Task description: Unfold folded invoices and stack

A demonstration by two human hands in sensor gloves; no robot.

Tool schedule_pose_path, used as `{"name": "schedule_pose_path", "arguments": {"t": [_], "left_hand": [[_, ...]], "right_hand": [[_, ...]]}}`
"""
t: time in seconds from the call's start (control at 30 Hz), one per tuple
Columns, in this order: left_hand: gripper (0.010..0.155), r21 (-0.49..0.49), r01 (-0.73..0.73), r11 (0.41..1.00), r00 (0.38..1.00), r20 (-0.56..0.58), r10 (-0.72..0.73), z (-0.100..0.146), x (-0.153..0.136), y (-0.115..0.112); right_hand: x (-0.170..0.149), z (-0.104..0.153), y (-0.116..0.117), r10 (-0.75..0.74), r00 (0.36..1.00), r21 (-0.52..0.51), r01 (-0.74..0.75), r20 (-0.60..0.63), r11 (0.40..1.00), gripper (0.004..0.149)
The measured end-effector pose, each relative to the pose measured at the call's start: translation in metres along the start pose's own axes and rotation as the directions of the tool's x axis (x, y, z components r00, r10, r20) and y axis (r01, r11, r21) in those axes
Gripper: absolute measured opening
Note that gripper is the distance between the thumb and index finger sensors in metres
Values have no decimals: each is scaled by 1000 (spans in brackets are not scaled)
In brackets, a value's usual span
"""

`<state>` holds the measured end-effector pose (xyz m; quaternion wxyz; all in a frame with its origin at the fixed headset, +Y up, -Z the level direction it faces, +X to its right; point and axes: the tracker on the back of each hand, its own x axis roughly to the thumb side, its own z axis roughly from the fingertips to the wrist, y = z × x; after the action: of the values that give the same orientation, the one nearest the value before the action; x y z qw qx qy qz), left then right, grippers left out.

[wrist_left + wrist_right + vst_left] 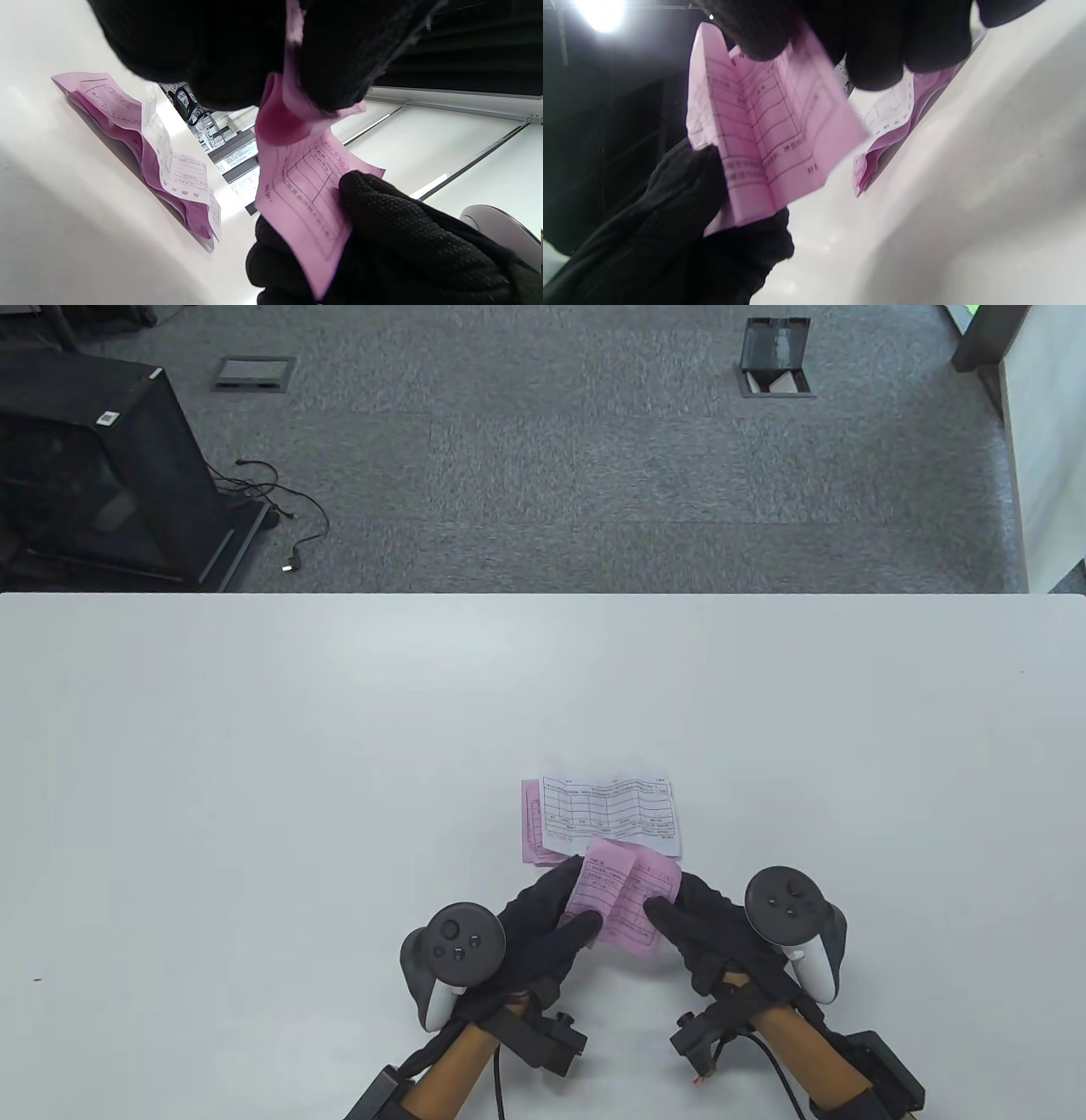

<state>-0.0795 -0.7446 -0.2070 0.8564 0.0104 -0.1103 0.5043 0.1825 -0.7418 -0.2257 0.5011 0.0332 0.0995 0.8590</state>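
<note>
Gloved fingers of the left hand were curled around the left edge of a pink invoice, with the thumb pinched on top of the paper. The opposite edge was pinched in the same way by the right hand. The invoice was held between the two hands, lifted clear of the white table near its front edge. It was partly opened, and a crease was seen running down its middle, roughly away from the person, so that the two halves stood at an angle like an open book. In the right wrist view this fold was plainly shown.

Just beyond the held paper, further from the person, a small stack lay flat on the table. A white printed sheet was on top, and pink sheets showed beneath it at the left side. The stack's long side ran left to right. It lay about equally near to both hands.

It was judged that the halves needed to be drawn apart sideways, and that the flattened sheet would then be carried forward onto the stack.
</note>
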Motion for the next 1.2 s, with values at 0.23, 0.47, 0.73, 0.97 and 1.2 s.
{"name": "schedule_pose_path", "arguments": {"t": [0.23, 0.47, 0.73, 0.97, 1.2], "left_hand": [[50, 32, -25, 999, 995, -95, 28, 8, -11, 25], [53, 41, 187, 982, 953, -249, -171, 18, -30, 28], [71, -319, 559, 765, 727, -256, -638, 8, -26, -4], [99, -367, 696, 617, 582, -215, -784, 4, -24, -12], [76, -470, 657, 590, 613, -122, -780, 3, -30, -12]], "right_hand": [[-3, -4, -10, 106, 994, -46, -105, 23, 993, 38], [-9, -9, -12, 238, 971, -82, -237, 12, 968, 37], [-19, -11, 16, 689, 724, -20, -689, -21, 724, 37], [-21, -12, 24, 793, 609, 7, -793, -17, 609, 37], [-20, -12, 23, 823, 567, 22, -823, -40, 568, 44]]}}
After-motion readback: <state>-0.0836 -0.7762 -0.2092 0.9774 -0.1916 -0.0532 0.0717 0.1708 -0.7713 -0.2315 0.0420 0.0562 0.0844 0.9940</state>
